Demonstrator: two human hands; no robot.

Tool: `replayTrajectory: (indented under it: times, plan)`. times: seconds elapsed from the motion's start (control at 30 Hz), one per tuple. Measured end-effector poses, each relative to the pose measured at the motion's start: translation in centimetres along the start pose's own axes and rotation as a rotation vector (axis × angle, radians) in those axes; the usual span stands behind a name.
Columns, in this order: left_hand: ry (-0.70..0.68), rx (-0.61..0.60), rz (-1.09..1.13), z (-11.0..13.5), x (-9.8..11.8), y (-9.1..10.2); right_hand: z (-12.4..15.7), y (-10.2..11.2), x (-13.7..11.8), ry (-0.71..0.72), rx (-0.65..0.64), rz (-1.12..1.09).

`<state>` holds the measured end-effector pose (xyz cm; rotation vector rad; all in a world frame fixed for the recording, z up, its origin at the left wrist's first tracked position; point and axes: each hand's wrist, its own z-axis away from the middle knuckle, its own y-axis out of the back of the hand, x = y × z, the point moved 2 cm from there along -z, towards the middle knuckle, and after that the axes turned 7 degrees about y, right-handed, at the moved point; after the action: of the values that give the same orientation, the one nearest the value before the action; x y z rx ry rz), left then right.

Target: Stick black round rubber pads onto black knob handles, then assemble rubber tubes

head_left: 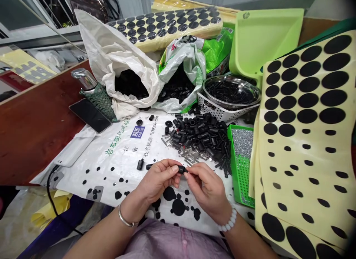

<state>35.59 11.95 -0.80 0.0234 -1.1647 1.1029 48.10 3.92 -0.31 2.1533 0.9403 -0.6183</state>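
part: small black cylindrical sleeve (181,169), matte, short and tubular
pose: lying roughly level, its long axis running from one hand to the other
place: pinched between the left hand (157,179) thumb and forefinger and the right hand (205,186) fingertips, in the gap where both hands meet
state: mostly covered by the fingertips, only its middle showing

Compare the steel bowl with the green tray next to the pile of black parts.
The steel bowl is round and shiny; the green tray is rectangular, matte plastic. The steel bowl sits in a white basket and holds black pieces; the green tray lies flat on the table and holds small silvery bits. Both are open-topped and hold small parts.
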Motion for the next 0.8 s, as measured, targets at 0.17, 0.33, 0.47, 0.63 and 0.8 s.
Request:
replayTrajectory:
  times: [0.17, 0.33, 0.47, 0.63, 0.8]
  plan:
    - [-0.056, 0.037, -0.089, 0.25, 0.01, -0.14, 0.42, -0.45, 0.83, -0.369, -0.022, -0.251]
    - [-0.164, 0.068, -0.147, 0.39, -0.24, 0.07, 0.33, -0.62, 0.74, -0.552, 0.001, -0.454]
    - [-0.245, 0.072, -0.289, 0.47, -0.27, 0.19, 0.35, -0.65, 0.83, -0.714, -0.004, -0.592]
    - [-0.345, 0.130, -0.424, 0.67, 0.03, 0.13, 0.53, -0.92, 0.82, -0.798, -0.064, -0.693]
    - [-0.261, 0.138, -0.473, 0.83, 0.22, 0.18, 0.42, -0.80, 0.30, -0.527, -0.060, -0.494]
